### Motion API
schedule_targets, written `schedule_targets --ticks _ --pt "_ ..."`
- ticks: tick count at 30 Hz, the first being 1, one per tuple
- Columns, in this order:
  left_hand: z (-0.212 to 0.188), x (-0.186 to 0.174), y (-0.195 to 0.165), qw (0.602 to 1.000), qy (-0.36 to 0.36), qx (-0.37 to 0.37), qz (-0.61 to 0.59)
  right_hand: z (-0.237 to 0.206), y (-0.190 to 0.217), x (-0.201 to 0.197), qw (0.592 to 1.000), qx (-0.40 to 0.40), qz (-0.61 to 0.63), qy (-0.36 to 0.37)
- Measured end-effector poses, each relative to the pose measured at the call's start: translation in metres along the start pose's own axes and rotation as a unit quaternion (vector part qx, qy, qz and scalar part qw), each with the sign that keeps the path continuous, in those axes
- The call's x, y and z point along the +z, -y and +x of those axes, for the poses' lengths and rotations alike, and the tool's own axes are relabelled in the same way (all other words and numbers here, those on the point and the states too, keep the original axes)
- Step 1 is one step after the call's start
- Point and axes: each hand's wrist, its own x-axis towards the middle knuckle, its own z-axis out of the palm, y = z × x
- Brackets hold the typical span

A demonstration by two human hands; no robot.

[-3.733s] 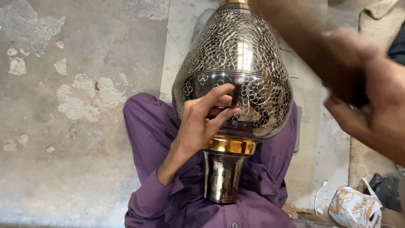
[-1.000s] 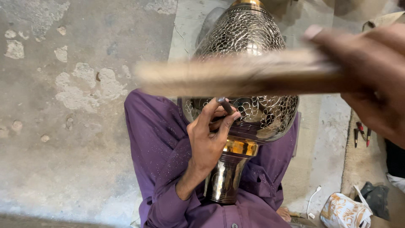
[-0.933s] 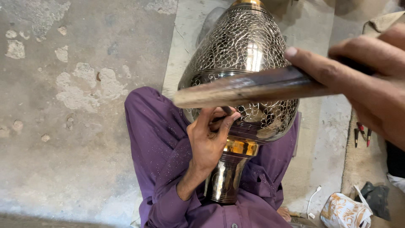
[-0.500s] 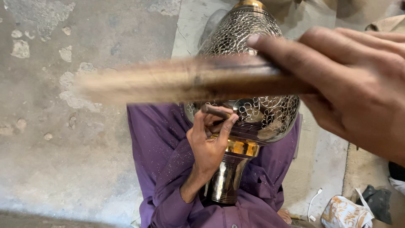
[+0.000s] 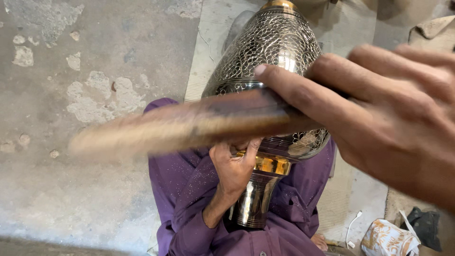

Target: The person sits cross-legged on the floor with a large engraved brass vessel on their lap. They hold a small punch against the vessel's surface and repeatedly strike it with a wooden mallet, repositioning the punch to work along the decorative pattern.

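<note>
The engraved metal vase (image 5: 277,61) is laid across the lap in purple cloth (image 5: 189,185), above the concrete floor (image 5: 71,57). Its band is gripped by the left hand (image 5: 234,166); a blurred wooden stick (image 5: 189,124) is clenched in the right hand (image 5: 388,114). Strokes are probably best kept light and the vase steadied.
</note>
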Motion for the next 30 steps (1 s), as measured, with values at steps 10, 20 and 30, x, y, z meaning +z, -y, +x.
schedule_targets --ticks 10,20,30 --pt "-0.002 -0.001 0.017 0.997 0.042 0.064 0.001 -0.028 0.005 0.01 0.995 0.007 -0.047 0.092" --pt "0.055 -0.004 -0.02 0.996 0.075 0.019 -0.05 -0.055 -0.049 0.064 0.989 0.112 0.096 0.009" --pt "0.055 0.0 -0.024 0.997 0.075 0.013 -0.021 -0.039 -0.041 0.071 0.997 0.07 -0.015 0.027"
